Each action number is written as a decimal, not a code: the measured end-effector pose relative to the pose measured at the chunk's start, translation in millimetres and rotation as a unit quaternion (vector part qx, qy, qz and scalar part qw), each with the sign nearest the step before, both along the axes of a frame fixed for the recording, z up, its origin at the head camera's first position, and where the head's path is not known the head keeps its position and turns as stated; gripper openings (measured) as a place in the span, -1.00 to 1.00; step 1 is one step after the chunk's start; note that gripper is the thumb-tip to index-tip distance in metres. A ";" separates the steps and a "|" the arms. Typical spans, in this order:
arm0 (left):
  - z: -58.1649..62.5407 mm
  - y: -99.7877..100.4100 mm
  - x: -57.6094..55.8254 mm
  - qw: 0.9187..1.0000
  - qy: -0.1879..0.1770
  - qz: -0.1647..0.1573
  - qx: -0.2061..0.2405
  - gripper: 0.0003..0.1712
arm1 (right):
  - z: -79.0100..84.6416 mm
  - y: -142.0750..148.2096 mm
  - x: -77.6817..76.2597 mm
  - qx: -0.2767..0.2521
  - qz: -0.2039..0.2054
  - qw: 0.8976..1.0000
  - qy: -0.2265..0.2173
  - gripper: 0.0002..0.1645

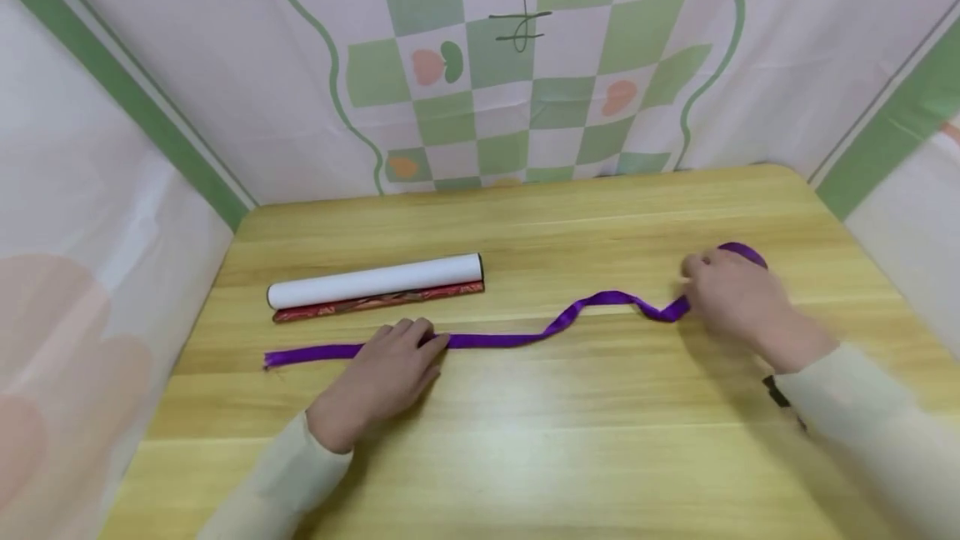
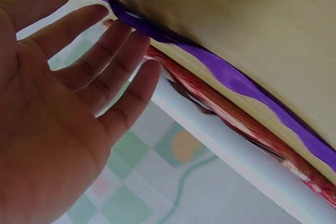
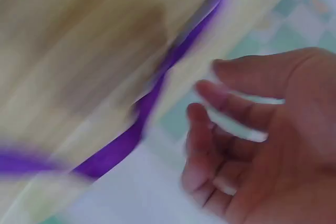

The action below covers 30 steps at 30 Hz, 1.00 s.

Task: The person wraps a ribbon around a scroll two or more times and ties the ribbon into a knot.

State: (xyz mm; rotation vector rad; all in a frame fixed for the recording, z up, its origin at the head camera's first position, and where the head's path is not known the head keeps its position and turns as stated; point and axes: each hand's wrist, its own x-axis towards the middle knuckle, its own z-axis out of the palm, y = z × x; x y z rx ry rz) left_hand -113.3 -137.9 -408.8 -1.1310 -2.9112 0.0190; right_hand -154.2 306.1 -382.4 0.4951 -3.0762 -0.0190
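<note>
A long purple ribbon [image 1: 495, 341] runs across the wooden table, flat at its frayed left end and wavy towards the right. My left hand [image 1: 390, 369] lies over its left part; in the left wrist view the fingers [image 2: 128, 95] are spread and nearly straight, tips at the ribbon. At the right, my right hand [image 1: 735, 294] is over the ribbon's other end, beside a coiled purple part [image 1: 744, 252] that it partly hides. The right wrist view is blurred: thumb and loosely bent fingers [image 3: 198, 135] stand apart with nothing seen between them, the ribbon lying beyond.
Behind the left hand lies a white roll [image 1: 375, 280] with a red patterned edge [image 1: 375, 302] along its front. A checked curtain [image 1: 570, 98] hangs behind the table [image 1: 525, 440], and more cloth hangs at both sides. A dark strap [image 1: 780, 394] shows at the right cuff.
</note>
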 end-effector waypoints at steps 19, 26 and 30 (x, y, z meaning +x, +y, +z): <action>1.4 47.0 -14.3 0.998 0.060 0.004 -0.028 -0.77 | -20.0 -90.4 -1.7 -0.057 0.199 0.978 0.015 -0.96; 2.8 45.1 -20.8 0.999 -0.011 -0.005 0.050 -0.72 | -9.7 -84.0 -0.5 -0.104 0.184 0.977 -0.026 -0.79; -1.7 50.2 -20.5 0.995 -0.071 -0.012 0.068 -0.66 | -9.1 -97.7 3.1 -0.125 0.210 0.968 -0.052 -0.48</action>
